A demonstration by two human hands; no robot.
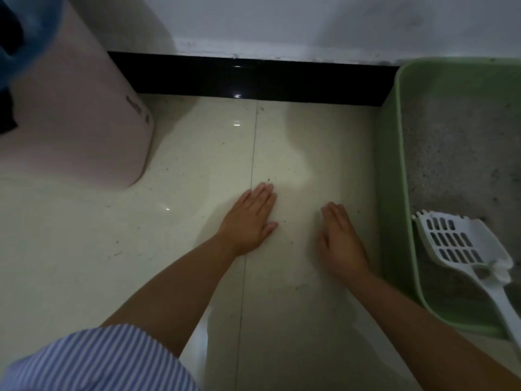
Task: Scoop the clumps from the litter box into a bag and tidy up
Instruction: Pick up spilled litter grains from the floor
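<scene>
Left hand (249,220) flat on the floor (293,142), fingers straight and together, holding nothing. Right hand (339,238) just beside it, palm down, fingers relaxed and slightly bent — also holding nothing; contact with the tile cannot be confirmed. Dark grains (267,180) scattered just beyond the left fingertips. Green litter box (393,193) immediately right of the right hand, grey litter (456,153) inside. White slotted scoop (462,246) resting in the box — handle over the near rim. Pink bin (81,114) well left of the left hand.
</scene>
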